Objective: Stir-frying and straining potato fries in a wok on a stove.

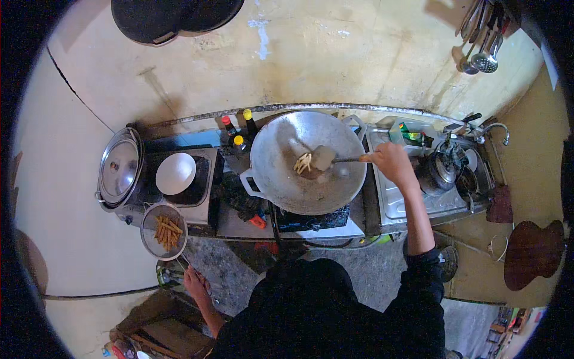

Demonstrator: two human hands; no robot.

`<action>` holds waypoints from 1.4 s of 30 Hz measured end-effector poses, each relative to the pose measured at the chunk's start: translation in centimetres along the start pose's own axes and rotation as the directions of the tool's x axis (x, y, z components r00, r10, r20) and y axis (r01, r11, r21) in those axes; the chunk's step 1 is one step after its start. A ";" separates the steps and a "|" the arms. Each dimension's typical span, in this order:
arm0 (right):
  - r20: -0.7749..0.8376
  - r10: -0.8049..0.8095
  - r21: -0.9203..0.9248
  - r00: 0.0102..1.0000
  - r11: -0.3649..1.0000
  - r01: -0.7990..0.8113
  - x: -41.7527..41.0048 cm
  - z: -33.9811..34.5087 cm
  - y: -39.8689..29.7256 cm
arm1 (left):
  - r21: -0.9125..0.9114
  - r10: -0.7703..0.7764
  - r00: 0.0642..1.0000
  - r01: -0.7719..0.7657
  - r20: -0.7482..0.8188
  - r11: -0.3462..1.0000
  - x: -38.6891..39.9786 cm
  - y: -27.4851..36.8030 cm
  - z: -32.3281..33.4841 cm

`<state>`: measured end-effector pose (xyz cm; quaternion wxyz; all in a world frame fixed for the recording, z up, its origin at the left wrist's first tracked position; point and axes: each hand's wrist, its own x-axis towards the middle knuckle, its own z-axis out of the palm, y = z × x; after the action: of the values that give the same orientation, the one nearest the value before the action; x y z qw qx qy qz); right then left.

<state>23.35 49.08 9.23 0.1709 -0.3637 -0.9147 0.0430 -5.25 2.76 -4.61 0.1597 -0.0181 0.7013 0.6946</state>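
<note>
My left hand (196,282) grips the handle of a round mesh strainer (149,233). Brown fried sticks of food (168,232) lie in its mesh, out in front of the counter's left part. My right hand (393,164) holds the handle of a metal spatula (323,158) from the right side. The spatula's blade is inside a large two-handled metal wok (287,193). Against the blade sits a small bunch of pale stick-shaped pieces (303,163), above a little brown liquid at the wok's bottom.
The wok stands over a stove (314,219). Left of it are several capped bottles (240,143), a white bowl (176,174) on another burner, and a lidded metal pot (119,168). To the right, a blackened kettle (437,172) stands at the sink (430,211), near a plastic container (397,134).
</note>
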 end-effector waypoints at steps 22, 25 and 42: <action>-0.088 0.169 0.192 0.982 0.970 -0.150 -6.4 2.2 -2.6 | 0.004 0.017 0.998 -0.017 -0.064 1.000 -1.5 0.0 -0.8; -0.080 0.214 0.257 0.974 0.948 -0.187 -7.7 3.9 -2.9 | -0.075 0.029 0.999 -0.032 -0.038 0.997 -0.4 -0.9 -1.1; -0.253 0.172 0.152 0.952 0.979 -0.136 -7.7 2.7 -2.8 | 0.029 0.025 0.996 -0.023 -0.087 0.999 -1.6 0.8 -0.3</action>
<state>25.80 41.95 5.08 0.3117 -0.4241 -0.8475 0.0681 -3.99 2.22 -3.43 0.1206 -0.0377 0.7173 0.6852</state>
